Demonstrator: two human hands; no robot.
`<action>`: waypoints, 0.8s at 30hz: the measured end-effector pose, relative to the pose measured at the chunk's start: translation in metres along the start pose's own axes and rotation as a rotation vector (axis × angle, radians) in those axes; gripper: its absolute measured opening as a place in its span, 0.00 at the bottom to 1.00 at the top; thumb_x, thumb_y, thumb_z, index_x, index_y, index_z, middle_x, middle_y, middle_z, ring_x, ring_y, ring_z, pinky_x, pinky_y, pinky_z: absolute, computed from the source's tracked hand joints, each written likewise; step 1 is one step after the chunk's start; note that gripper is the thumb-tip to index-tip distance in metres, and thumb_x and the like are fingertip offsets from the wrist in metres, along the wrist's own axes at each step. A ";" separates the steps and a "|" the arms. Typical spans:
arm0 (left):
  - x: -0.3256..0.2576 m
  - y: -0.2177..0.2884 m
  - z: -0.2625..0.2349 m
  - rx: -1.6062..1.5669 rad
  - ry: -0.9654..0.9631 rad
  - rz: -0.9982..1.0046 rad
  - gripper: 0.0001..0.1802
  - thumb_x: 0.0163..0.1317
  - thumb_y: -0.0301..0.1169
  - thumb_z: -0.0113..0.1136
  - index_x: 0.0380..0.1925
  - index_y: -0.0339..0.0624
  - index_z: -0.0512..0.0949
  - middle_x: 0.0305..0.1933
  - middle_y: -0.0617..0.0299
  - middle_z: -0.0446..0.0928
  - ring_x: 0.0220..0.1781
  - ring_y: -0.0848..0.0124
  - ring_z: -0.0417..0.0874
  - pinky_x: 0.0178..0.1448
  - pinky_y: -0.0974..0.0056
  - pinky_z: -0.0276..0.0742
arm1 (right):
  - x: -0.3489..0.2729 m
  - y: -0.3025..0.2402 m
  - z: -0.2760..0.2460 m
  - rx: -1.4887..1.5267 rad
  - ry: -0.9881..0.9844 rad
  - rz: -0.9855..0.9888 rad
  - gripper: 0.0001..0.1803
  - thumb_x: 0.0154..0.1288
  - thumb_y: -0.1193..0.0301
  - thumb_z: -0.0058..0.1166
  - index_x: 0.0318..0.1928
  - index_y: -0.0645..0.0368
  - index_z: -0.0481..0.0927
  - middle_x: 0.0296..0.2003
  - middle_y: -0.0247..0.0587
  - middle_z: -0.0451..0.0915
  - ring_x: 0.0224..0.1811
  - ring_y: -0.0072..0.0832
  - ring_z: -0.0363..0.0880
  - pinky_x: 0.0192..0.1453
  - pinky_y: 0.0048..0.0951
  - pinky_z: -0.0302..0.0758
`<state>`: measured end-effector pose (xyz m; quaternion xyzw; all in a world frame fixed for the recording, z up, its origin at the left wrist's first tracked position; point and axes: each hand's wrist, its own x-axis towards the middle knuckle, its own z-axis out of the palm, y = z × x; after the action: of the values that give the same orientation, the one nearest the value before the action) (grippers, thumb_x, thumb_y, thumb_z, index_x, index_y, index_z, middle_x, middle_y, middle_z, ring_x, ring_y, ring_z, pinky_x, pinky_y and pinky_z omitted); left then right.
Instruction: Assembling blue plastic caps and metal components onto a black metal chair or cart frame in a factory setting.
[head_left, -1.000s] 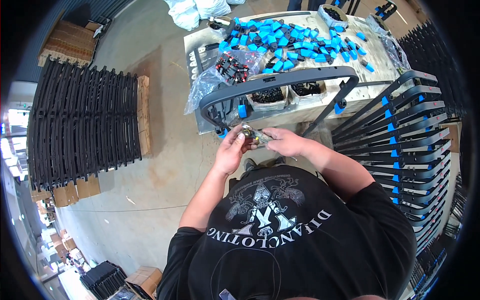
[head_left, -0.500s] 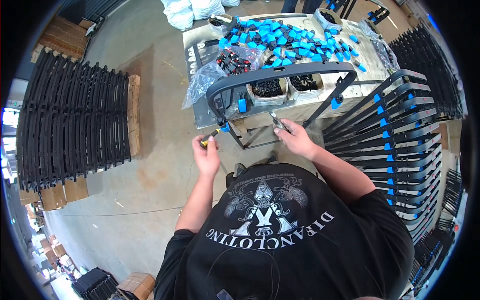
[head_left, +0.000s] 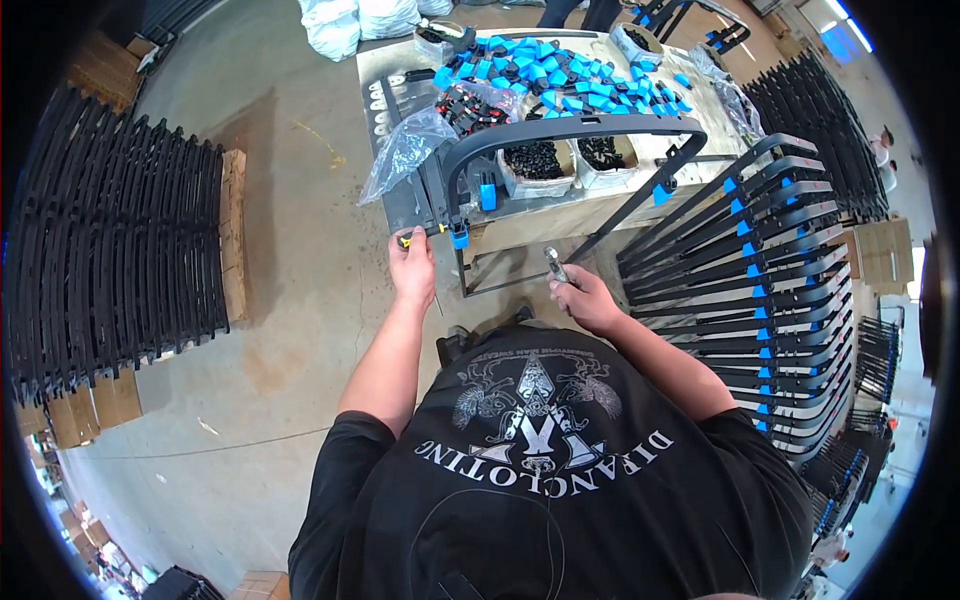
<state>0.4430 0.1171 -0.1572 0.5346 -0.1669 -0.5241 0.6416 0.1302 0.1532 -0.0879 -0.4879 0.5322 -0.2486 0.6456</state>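
Note:
A black U-shaped tubular frame (head_left: pixel 585 124) leans at the near edge of the worktable. On its left leg sits a blue clip (head_left: pixel 460 239). My left hand (head_left: pixel 411 268) is closed around a black-and-yellow screwdriver (head_left: pixel 407 241), pointed toward the left leg just above that clip; whether its tip touches cannot be made out. My right hand (head_left: pixel 585 299) grips a silver-headed hand tool (head_left: pixel 556 264), probably a ratchet wrench, held upright between the frame's legs and apart from them. Another blue clip (head_left: pixel 660 193) sits on the right leg.
The worktable (head_left: pixel 400 215) bears a pile of blue-and-black parts (head_left: pixel 560 70), a plastic bag (head_left: pixel 408 150) and boxes of small black pieces (head_left: pixel 535 170). Similar frames (head_left: pixel 770 290) stand stacked close on my right. Black frames (head_left: pixel 120 230) are stacked on the left beyond the floor.
My left hand has lifted the screwdriver up along the frame's left leg. My right hand has shifted slightly down with the silver-headed tool, now held more upright. The whole view has shifted slightly.

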 end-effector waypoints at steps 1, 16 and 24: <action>0.001 0.000 -0.001 -0.002 -0.009 -0.002 0.10 0.74 0.35 0.58 0.44 0.44 0.70 0.27 0.67 0.71 0.23 0.78 0.66 0.25 0.70 0.62 | -0.004 0.000 0.002 0.008 0.013 0.018 0.10 0.71 0.71 0.52 0.49 0.62 0.78 0.34 0.29 0.76 0.31 0.16 0.72 0.38 0.23 0.72; 0.007 0.006 -0.018 0.254 -0.141 0.016 0.12 0.75 0.31 0.53 0.56 0.45 0.73 0.43 0.62 0.81 0.43 0.75 0.75 0.58 0.66 0.69 | 0.004 0.017 0.022 0.035 0.148 0.199 0.09 0.69 0.68 0.55 0.45 0.59 0.77 0.29 0.32 0.76 0.27 0.19 0.72 0.31 0.24 0.70; 0.013 -0.013 -0.001 0.656 0.028 0.376 0.13 0.74 0.32 0.57 0.55 0.45 0.72 0.25 0.69 0.69 0.20 0.79 0.66 0.21 0.69 0.61 | 0.110 0.015 0.073 -0.285 0.027 0.086 0.14 0.69 0.66 0.52 0.43 0.67 0.76 0.37 0.54 0.82 0.43 0.43 0.82 0.49 0.42 0.77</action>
<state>0.4429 0.1083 -0.1729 0.6789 -0.4123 -0.3084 0.5234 0.2290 0.0930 -0.1530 -0.5481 0.5911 -0.1492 0.5726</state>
